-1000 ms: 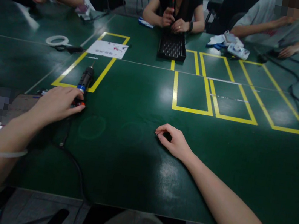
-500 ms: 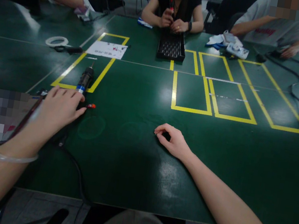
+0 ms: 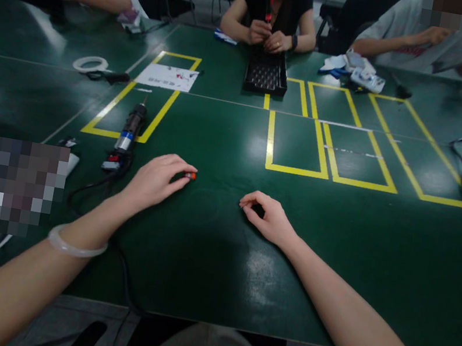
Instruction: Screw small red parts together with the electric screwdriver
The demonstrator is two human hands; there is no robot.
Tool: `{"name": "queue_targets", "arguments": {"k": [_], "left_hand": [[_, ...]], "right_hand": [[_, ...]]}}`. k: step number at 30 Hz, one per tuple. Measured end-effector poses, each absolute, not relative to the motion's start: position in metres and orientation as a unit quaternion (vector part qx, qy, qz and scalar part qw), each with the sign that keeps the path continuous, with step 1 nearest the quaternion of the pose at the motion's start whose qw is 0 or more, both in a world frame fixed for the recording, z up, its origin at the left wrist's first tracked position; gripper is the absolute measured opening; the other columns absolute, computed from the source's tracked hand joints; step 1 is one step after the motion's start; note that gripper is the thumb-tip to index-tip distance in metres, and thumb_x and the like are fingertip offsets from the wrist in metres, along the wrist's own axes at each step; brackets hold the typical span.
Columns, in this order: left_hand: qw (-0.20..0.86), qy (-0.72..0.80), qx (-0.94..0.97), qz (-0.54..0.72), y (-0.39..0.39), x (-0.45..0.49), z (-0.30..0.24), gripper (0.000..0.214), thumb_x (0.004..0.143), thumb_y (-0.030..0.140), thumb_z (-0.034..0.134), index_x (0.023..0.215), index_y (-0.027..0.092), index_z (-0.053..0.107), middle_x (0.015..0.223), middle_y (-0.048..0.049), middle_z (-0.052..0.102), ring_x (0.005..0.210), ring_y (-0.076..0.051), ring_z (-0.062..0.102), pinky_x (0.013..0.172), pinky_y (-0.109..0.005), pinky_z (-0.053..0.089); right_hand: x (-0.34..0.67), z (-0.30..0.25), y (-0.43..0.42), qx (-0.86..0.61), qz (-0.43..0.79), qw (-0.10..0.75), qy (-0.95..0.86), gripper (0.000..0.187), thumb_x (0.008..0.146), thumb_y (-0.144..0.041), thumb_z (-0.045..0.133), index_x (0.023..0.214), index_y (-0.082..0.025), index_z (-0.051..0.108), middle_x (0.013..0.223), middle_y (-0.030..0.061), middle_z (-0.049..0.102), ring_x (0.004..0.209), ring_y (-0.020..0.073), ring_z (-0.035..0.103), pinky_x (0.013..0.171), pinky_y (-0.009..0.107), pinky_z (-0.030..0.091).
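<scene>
My left hand (image 3: 158,181) is closed in a pinch, its thumb and fingertips gripping a small part with an orange end (image 3: 192,176). Across from it, my right hand (image 3: 265,217) rests on the green table with thumb and forefinger pressed together; a tiny dark speck shows at the tips, too small to name. To the left of my left hand lies an electric screwdriver (image 3: 128,131), its bit pointing away from me and its cable trailing back toward me.
Yellow tape (image 3: 295,171) marks rectangles on the green table (image 3: 207,263). A white paper (image 3: 167,77), a tape roll (image 3: 90,64) and a black tray (image 3: 264,89) lie farther off. Co-workers sit opposite. A black cable (image 3: 459,158) runs along the right.
My left hand has moved right, away from the screwdriver, carrying the small orange-ended part that lay by its thumb. My right hand has stayed put. A co-worker's arms at far right have shifted.
</scene>
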State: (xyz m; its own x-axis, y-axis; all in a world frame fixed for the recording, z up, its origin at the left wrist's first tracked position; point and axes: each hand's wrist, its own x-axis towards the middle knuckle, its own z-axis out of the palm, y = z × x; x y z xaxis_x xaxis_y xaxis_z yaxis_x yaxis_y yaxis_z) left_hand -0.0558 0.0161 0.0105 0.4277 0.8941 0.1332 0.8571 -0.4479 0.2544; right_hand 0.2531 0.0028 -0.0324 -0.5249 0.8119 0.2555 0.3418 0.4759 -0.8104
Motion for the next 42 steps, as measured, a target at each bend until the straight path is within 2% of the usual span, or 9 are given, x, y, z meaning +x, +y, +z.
{"name": "queue_targets", "arguments": {"k": [3, 8, 13, 20, 26, 35, 42], "left_hand": [[0.175, 0.488, 0.835, 0.186, 0.009, -0.006, 0.009, 0.032, 0.091, 0.029, 0.049, 0.121, 0.021, 0.058, 0.108, -0.0071, 0.064, 0.100, -0.021, 0.062, 0.089, -0.035, 0.048], [0.261, 0.441, 0.821, 0.250, 0.001, 0.043, 0.002, 0.033, 0.089, 0.022, 0.053, 0.122, 0.022, 0.051, 0.105, -0.0049, 0.064, 0.098, -0.018, 0.063, 0.091, -0.034, 0.049], [0.277, 0.427, 0.817, 0.269, -0.005, 0.049, -0.006, 0.027, 0.091, 0.024, 0.054, 0.118, 0.020, 0.052, 0.106, -0.0051, 0.063, 0.098, -0.018, 0.063, 0.090, -0.033, 0.050], [0.279, 0.417, 0.824, 0.263, -0.009, 0.043, -0.004, 0.015, 0.093, 0.026, 0.053, 0.105, 0.019, 0.060, 0.103, -0.0050, 0.064, 0.099, -0.018, 0.061, 0.089, -0.032, 0.048], [0.332, 0.444, 0.790, 0.264, -0.007, 0.043, -0.002, 0.023, 0.095, 0.037, 0.052, 0.105, 0.020, 0.064, 0.103, -0.0045, 0.068, 0.095, -0.018, 0.065, 0.086, -0.031, 0.050], [0.374, 0.447, 0.762, 0.282, -0.008, 0.045, -0.006, 0.027, 0.090, 0.036, 0.061, 0.110, 0.018, 0.059, 0.104, -0.0032, 0.068, 0.092, -0.016, 0.066, 0.086, -0.028, 0.051], [0.401, 0.481, 0.734, 0.263, -0.007, 0.045, -0.004, 0.028, 0.095, 0.042, 0.051, 0.101, 0.018, 0.064, 0.095, -0.0019, 0.070, 0.088, -0.016, 0.065, 0.080, -0.026, 0.049]], "right_hand": [[0.253, -0.034, 0.003, -0.357, 0.371, 0.340, -0.787, 0.017, 0.089, -0.015, 0.056, 0.104, -0.020, 0.060, 0.094, 0.0037, 0.068, 0.085, 0.0156, 0.065, 0.083, 0.032, 0.050], [0.253, -0.039, 0.004, -0.361, 0.360, 0.369, -0.777, 0.030, 0.085, -0.019, 0.064, 0.114, -0.022, 0.056, 0.103, 0.0048, 0.064, 0.090, 0.0166, 0.062, 0.084, 0.033, 0.052], [0.252, -0.039, 0.005, -0.357, 0.363, 0.363, -0.781, 0.016, 0.087, -0.019, 0.062, 0.103, -0.021, 0.059, 0.094, 0.0034, 0.065, 0.087, 0.0165, 0.063, 0.081, 0.032, 0.052], [0.252, -0.035, 0.003, -0.359, 0.394, 0.358, -0.767, 0.011, 0.090, -0.022, 0.060, 0.101, -0.021, 0.059, 0.090, 0.0020, 0.067, 0.083, 0.0151, 0.065, 0.078, 0.030, 0.052], [0.253, -0.036, 0.003, -0.341, 0.436, 0.366, -0.748, 0.016, 0.090, -0.024, 0.061, 0.105, -0.021, 0.057, 0.094, 0.0025, 0.069, 0.087, 0.0156, 0.067, 0.083, 0.031, 0.053], [0.254, -0.037, 0.005, -0.362, 0.447, 0.369, -0.730, 0.011, 0.090, -0.025, 0.060, 0.100, -0.019, 0.059, 0.086, 0.0021, 0.071, 0.080, 0.0149, 0.068, 0.076, 0.028, 0.052], [0.254, -0.038, 0.005, -0.339, 0.425, 0.381, -0.748, 0.008, 0.090, -0.022, 0.059, 0.098, -0.021, 0.060, 0.090, 0.0020, 0.067, 0.083, 0.0151, 0.064, 0.079, 0.029, 0.052]]}}
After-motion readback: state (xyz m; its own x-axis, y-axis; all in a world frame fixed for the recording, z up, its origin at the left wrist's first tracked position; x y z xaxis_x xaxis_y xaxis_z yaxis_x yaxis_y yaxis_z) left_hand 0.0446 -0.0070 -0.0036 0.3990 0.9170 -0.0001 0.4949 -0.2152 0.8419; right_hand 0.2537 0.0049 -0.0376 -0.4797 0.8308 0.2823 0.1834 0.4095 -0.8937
